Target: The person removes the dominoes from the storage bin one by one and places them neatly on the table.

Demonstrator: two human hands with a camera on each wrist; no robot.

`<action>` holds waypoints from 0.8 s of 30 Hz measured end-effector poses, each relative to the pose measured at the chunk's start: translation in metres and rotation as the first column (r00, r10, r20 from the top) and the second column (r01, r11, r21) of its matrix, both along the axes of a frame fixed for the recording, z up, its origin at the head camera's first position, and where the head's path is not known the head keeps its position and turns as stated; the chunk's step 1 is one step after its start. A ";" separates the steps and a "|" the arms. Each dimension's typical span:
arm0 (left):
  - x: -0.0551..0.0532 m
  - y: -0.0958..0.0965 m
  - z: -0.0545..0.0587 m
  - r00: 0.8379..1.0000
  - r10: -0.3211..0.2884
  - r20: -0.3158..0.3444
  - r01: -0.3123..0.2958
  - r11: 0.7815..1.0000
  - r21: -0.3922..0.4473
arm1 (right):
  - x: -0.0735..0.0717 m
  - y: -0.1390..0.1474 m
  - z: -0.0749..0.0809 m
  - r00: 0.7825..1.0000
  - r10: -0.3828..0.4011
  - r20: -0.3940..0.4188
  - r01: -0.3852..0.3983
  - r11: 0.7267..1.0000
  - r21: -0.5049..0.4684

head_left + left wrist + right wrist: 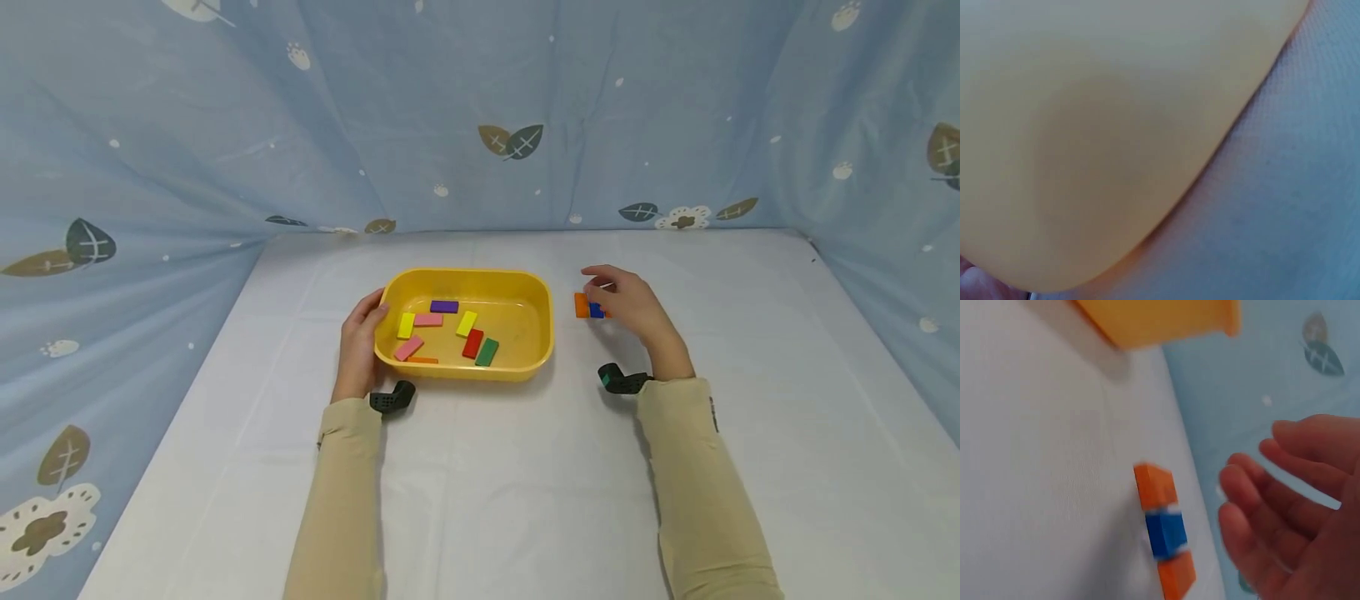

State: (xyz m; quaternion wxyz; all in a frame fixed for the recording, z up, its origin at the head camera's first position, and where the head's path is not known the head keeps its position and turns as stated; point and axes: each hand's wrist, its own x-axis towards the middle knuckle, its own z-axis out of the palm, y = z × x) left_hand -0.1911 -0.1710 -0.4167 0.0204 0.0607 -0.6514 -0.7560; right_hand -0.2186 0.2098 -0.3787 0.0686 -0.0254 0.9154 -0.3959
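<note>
My left hand (357,346) grips the left end of a yellow plastic tub (519,321), thumb at the rim. The tub's wall (1147,94) fills most of the left wrist view and hides nearly all of that hand. To the right of the tub, three blocks stand in a row on the white cloth: an orange block (1157,487), a blue block (1166,534) and a second orange block (1177,575). Over this row hovers my right hand (633,304), its fingers loosely bent with nothing between them. In the head view it partly covers the blue and the farther orange block.
Inside the tub lie several coloured blocks, among them a purple block (444,307), a red block (472,343) and a green block (487,352). A white cloth (510,483) covers the table. Blue patterned curtains (450,100) stand behind and at both sides.
</note>
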 end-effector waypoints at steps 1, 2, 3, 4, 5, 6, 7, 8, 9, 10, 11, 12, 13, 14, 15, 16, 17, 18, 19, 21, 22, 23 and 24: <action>-0.001 0.000 -0.002 1.000 0.004 -0.003 -0.004 1.000 -0.003 | 0.000 -0.004 0.001 1.000 0.004 -0.026 -0.004 1.000 -0.003; -0.002 -0.001 -0.004 1.000 0.006 -0.008 -0.006 1.000 -0.007 | 0.000 -0.007 0.002 0.999 0.006 -0.052 -0.007 1.000 -0.001; -0.002 -0.001 -0.005 1.000 0.005 -0.013 -0.005 1.000 -0.009 | 0.001 -0.010 0.003 0.997 0.008 -0.079 -0.008 1.000 0.002; -0.003 -0.001 -0.006 1.000 0.006 -0.018 -0.006 1.000 -0.011 | 0.001 -0.013 0.004 0.995 0.007 -0.103 -0.007 1.000 0.002; -0.003 -0.001 -0.007 1.000 0.004 -0.021 -0.004 1.000 -0.013 | 0.002 -0.016 0.006 0.993 0.006 -0.122 -0.006 1.000 -0.002; -0.003 -0.002 -0.008 1.000 0.001 -0.027 -0.002 1.000 -0.008 | 0.003 -0.019 0.006 0.991 0.004 -0.135 -0.005 1.000 -0.013; -0.004 -0.002 -0.008 1.000 -0.001 -0.030 0.001 1.000 -0.007 | 0.004 -0.021 0.007 0.990 0.000 -0.144 -0.004 1.000 -0.027; -0.004 -0.002 -0.009 1.000 -0.006 -0.030 0.006 1.000 -0.003 | 0.005 -0.024 0.008 0.988 -0.005 -0.153 -0.001 0.999 -0.039; -0.004 -0.002 -0.009 1.000 -0.007 -0.029 0.007 1.000 -0.002 | 0.006 -0.026 0.009 0.987 -0.008 -0.160 -0.001 0.998 -0.060; -0.004 -0.002 -0.009 1.000 -0.008 -0.029 0.008 1.000 0.000 | 0.007 -0.029 0.010 0.986 -0.008 -0.169 -0.006 0.997 -0.081; -0.004 -0.002 -0.009 1.000 -0.008 -0.029 0.008 1.000 0.001 | 0.008 -0.031 0.011 0.984 -0.008 -0.177 -0.009 0.995 -0.095; -0.004 -0.001 -0.009 1.000 -0.009 -0.029 0.009 1.000 0.002 | 0.009 -0.034 0.012 0.983 -0.009 -0.184 -0.011 0.994 -0.111; -0.004 -0.001 -0.008 1.000 -0.007 -0.028 0.007 1.000 -0.005 | 0.009 -0.036 0.012 0.981 -0.008 -0.193 -0.015 0.993 -0.119; -0.004 -0.001 -0.008 1.000 -0.001 -0.030 0.001 1.000 -0.015 | 0.010 -0.039 0.013 0.979 -0.002 -0.205 -0.024 0.992 -0.125; -0.003 -0.001 -0.008 1.000 0.005 -0.031 -0.005 1.000 -0.020 | 0.011 -0.042 0.013 0.976 0.005 -0.218 -0.033 0.992 -0.124; -0.003 -0.001 -0.008 0.999 0.007 -0.033 -0.008 1.000 -0.023 | 0.011 -0.045 0.014 0.972 0.012 -0.234 -0.041 0.992 -0.117; -0.003 -0.001 -0.007 0.999 0.012 -0.035 -0.013 1.000 -0.028 | 0.012 -0.047 0.014 0.969 0.018 -0.246 -0.046 0.993 -0.108; -0.003 -0.001 -0.007 0.999 0.013 -0.034 -0.014 0.999 -0.032 | 0.013 -0.050 0.014 0.965 0.027 -0.260 -0.055 0.993 -0.102; -0.003 -0.001 -0.007 0.999 0.018 -0.034 -0.019 0.999 -0.036 | 0.013 -0.053 0.014 0.960 0.038 -0.279 -0.065 0.994 -0.088; -0.003 -0.001 -0.006 0.999 0.019 -0.028 -0.020 0.999 -0.034 | 0.014 -0.058 0.014 0.946 0.067 -0.319 -0.088 0.995 -0.052; -0.003 -0.001 -0.006 1.000 0.018 -0.024 -0.019 0.999 -0.034 | 0.015 -0.061 0.014 0.938 0.085 -0.337 -0.103 0.994 -0.035; -0.002 -0.001 -0.006 1.000 0.018 -0.020 -0.018 0.999 -0.032 | 0.016 -0.064 0.013 0.932 0.103 -0.348 -0.118 0.993 -0.021; -0.002 -0.001 -0.006 1.000 0.017 -0.014 -0.017 0.999 -0.032 | 0.016 -0.067 0.013 0.926 0.124 -0.356 -0.136 0.991 -0.008</action>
